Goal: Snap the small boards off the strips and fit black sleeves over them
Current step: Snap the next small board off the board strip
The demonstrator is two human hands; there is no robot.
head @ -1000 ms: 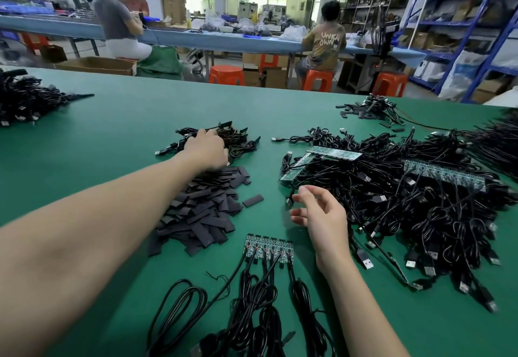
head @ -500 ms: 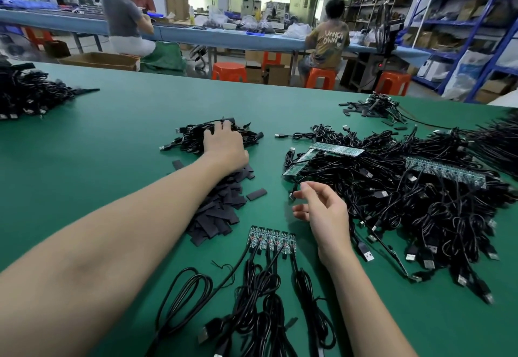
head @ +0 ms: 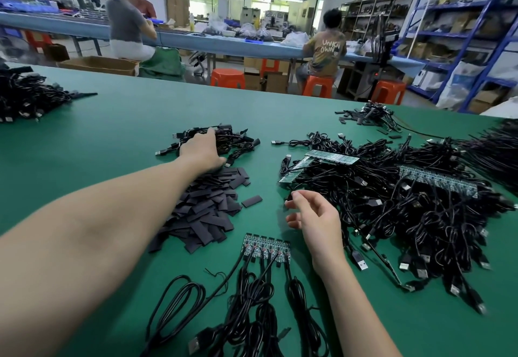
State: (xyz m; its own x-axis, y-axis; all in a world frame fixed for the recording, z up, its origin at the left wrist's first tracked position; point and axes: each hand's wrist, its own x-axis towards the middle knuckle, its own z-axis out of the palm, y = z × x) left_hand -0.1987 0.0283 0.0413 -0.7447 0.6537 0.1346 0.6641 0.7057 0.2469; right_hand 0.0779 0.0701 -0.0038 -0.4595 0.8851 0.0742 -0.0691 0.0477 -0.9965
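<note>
Left hand (head: 202, 151): grip released, fingers extended and laid flat on the small heap of finished cables (head: 215, 139) at the far side of the sleeve pile; nothing appears to be pinched, though the fingertips are partly lost among the wires. Right hand (head: 315, 218): grip loose, fingers gently curled with thumb and forefinger nearly meeting; whether a small part lies between them cannot be told. It hovers just above the tabletop (head: 112, 138), at the near edge of the large cable tangle (head: 406, 211).

Between the hands, the pile of black sleeves (head: 204, 208) lies under the left forearm, with one loose sleeve (head: 251, 201) just beside it. Nearest the worker, a short strip of small boards (head: 266, 247) still joined side by side rests flat, each board trailing its own cable toward the lower edge. Longer unbroken strips (head: 332, 157) (head: 437, 181) sit on top of the tangle.

Judgement: the step in hand seems to be parting from a finished piece and returning for the next board. To do it well, bring the left hand back to the near strip, pin it close to a score line, and bend off one end board cleanly without pulling on its soldered cable. Choose a sleeve from the pile's edge, where pieces lie singly.
</note>
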